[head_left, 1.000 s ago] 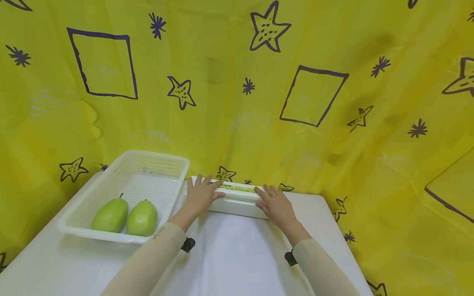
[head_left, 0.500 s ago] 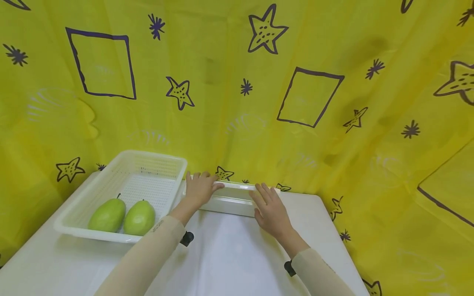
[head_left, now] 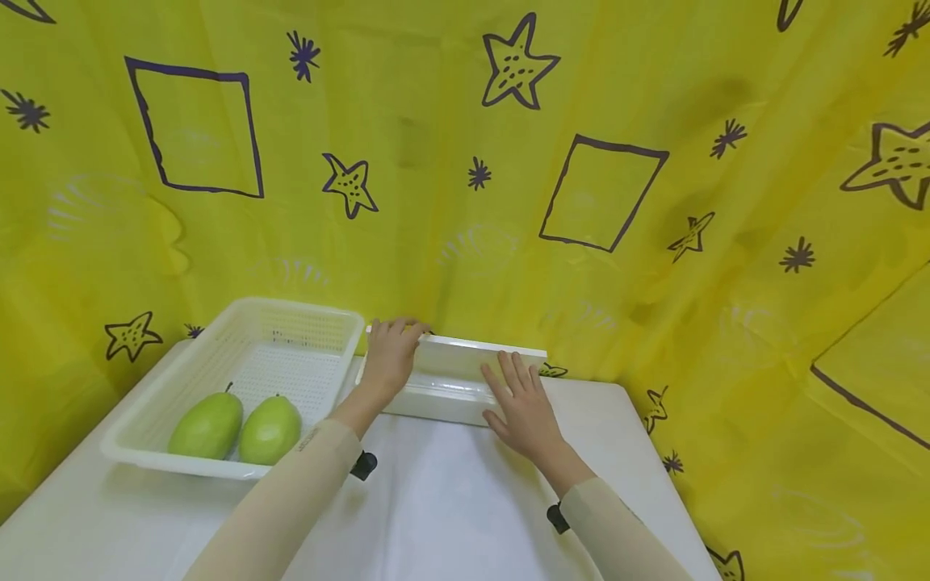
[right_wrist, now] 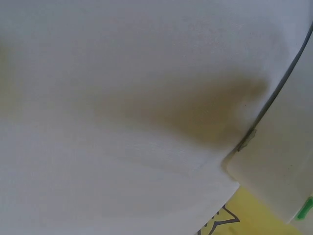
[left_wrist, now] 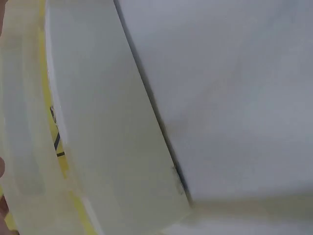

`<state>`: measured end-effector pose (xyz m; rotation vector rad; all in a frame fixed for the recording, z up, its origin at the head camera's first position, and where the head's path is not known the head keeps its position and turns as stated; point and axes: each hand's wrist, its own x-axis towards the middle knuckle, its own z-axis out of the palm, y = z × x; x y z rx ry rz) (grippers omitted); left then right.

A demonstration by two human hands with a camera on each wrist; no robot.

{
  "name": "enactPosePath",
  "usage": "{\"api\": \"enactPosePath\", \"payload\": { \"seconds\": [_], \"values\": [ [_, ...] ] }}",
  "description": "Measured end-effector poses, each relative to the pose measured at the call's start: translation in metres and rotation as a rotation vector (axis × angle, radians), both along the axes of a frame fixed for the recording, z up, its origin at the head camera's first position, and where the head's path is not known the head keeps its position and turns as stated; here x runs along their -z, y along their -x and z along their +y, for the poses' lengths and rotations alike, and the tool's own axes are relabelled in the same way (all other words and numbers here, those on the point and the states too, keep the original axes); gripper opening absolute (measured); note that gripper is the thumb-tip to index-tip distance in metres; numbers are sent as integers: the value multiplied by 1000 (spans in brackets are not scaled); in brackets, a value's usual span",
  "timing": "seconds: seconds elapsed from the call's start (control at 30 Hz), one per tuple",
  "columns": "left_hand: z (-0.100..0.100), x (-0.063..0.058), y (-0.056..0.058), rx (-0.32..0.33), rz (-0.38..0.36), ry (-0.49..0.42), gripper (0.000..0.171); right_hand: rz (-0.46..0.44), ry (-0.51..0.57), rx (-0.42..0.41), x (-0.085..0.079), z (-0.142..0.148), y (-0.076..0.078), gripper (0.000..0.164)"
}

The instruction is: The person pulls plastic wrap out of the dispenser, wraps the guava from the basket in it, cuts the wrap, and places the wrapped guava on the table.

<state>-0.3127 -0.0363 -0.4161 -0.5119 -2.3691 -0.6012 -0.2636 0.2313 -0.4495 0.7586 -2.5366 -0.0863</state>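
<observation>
Tilting the lid (head_left: pixel 458 355) higher than half a second ago! Gripping its left end with the left hand (head_left: pixel 391 357), stretching the right hand (head_left: pixel 526 411) straight-fingered by its right end, with the white box (head_left: pixel 436 405) between, on the counter (head_left: pixel 450 500).

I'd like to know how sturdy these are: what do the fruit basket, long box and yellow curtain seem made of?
Fruit basket: apparently plastic, slightly glossy; regular small holes in its walls.
Long box: probably rigid plastic, though coated card is possible; smooth and white with bright reflections.
Yellow curtain: thin sheet, faint sheen, soft folds; cloth or plastic, I can't tell.
</observation>
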Motion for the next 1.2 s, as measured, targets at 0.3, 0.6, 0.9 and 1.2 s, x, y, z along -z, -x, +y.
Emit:
{"api": "enactPosePath", "payload": {
  "seconds": [0.3,0.6,0.9,1.2],
  "values": [
    [-7,3,2,88,-2,220,40,-47,21,45,2,-4,15,78],
    [-10,1,4,50,-218,356,46,-289,70,123,-5,-9,23,80],
    [-10,14,0,51,-496,363,58,-458,91,193,-2,-11,32,80],
    [-9,26,-1,23,-559,381,60,-463,76,198,2,-10,35,78]
  ]
}}
